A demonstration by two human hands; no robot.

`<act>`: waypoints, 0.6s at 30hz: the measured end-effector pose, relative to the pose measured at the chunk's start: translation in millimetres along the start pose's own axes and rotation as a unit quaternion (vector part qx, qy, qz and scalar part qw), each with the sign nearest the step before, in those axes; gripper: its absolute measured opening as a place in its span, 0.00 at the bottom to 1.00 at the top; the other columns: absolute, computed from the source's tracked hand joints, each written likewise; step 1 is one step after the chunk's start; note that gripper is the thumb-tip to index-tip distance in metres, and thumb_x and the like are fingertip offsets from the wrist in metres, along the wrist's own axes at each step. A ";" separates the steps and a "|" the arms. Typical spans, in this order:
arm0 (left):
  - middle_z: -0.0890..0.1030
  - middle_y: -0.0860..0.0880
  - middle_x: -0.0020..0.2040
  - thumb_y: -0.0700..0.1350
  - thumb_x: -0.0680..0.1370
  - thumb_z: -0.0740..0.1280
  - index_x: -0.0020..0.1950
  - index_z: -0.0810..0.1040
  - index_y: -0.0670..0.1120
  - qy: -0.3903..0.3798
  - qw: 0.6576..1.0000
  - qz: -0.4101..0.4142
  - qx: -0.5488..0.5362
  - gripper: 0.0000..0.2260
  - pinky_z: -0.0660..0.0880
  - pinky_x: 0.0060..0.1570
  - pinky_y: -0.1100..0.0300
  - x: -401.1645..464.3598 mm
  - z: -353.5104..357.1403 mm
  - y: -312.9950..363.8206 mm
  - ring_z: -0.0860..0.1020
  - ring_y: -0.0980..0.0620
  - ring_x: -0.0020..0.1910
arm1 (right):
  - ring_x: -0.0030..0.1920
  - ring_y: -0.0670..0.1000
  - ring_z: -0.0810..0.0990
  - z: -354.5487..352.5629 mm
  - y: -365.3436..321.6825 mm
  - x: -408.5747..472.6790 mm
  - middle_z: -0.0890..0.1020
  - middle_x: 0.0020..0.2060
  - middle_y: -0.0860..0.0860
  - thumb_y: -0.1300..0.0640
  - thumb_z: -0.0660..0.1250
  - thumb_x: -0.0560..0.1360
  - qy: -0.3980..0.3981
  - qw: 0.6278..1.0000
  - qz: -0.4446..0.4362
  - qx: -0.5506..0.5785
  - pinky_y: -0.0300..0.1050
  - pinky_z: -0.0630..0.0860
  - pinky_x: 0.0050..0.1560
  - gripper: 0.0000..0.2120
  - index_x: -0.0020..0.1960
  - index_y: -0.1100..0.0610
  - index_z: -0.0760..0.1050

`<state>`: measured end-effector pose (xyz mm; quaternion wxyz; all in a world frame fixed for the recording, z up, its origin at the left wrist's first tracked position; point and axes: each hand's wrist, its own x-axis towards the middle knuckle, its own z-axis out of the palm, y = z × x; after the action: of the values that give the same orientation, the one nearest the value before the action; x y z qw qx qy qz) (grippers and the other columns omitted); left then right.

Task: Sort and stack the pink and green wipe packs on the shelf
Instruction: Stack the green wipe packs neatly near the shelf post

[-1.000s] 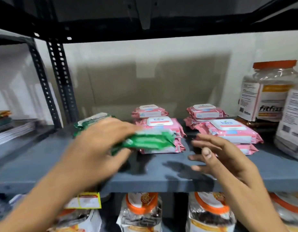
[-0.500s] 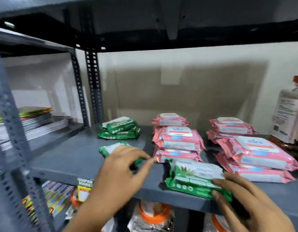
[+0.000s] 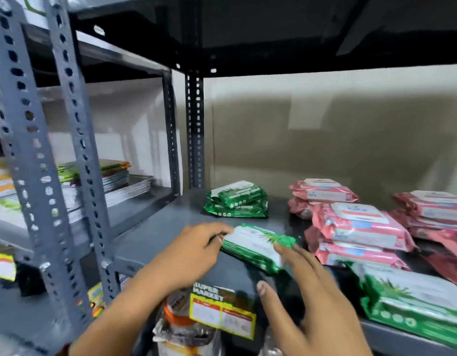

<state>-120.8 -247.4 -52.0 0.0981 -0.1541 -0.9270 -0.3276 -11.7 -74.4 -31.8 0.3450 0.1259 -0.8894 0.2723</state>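
A green wipe pack [image 3: 255, 244] lies near the front of the grey shelf [image 3: 155, 232]. My left hand [image 3: 194, 253] touches its left end with curled fingertips. My right hand [image 3: 307, 286] is spread open, fingertips against the pack's right side. Behind it, two green packs [image 3: 236, 200] are stacked at the back. Stacks of pink wipe packs [image 3: 358, 227] fill the middle and right [image 3: 438, 209]. A larger green pack [image 3: 412, 301] lies at the front right edge.
Perforated grey uprights [image 3: 29, 140] stand at left, with another pair [image 3: 195, 129] at the back. Booklets [image 3: 114, 181] are piled on the neighbouring shelf. A yellow price tag [image 3: 222, 312] hangs from the shelf's front edge, above jars [image 3: 181, 327] on the lower level.
The view has swung left and closer. My right hand left the large green pack at the front right and came to the smaller green pack, which my left hand still touches.
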 end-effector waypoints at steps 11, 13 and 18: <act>0.80 0.62 0.59 0.39 0.79 0.58 0.58 0.79 0.62 0.019 0.998 0.053 -0.029 0.20 0.73 0.60 0.67 -23.0 -51.4 -67.2 0.77 0.63 0.56 | 0.57 0.48 0.76 92.4 -29.9 6.8 0.73 0.54 0.41 0.43 0.69 0.73 -0.063 0.977 0.184 -0.083 0.38 0.67 0.49 0.11 0.54 0.45 0.80; 0.82 0.61 0.54 0.39 0.80 0.59 0.53 0.79 0.62 0.037 0.995 0.042 -0.080 0.17 0.76 0.50 0.64 -10.5 -58.4 -68.0 0.81 0.58 0.51 | 0.56 0.51 0.77 94.8 -34.1 8.8 0.77 0.52 0.44 0.45 0.67 0.73 -0.003 0.981 0.163 -0.105 0.45 0.72 0.51 0.10 0.52 0.46 0.79; 0.80 0.56 0.59 0.53 0.83 0.54 0.64 0.77 0.54 -0.032 0.991 0.038 -0.126 0.16 0.71 0.51 0.62 24.2 -53.4 -51.6 0.77 0.54 0.55 | 0.46 0.42 0.81 84.7 -60.5 7.9 0.83 0.43 0.41 0.50 0.65 0.77 -0.027 0.978 0.207 0.018 0.44 0.76 0.48 0.07 0.53 0.42 0.73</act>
<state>-157.1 -314.1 -34.0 0.0603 -0.2108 -0.8744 -0.4328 -38.7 -172.7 -54.3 0.2549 -0.0477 -0.9000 0.3503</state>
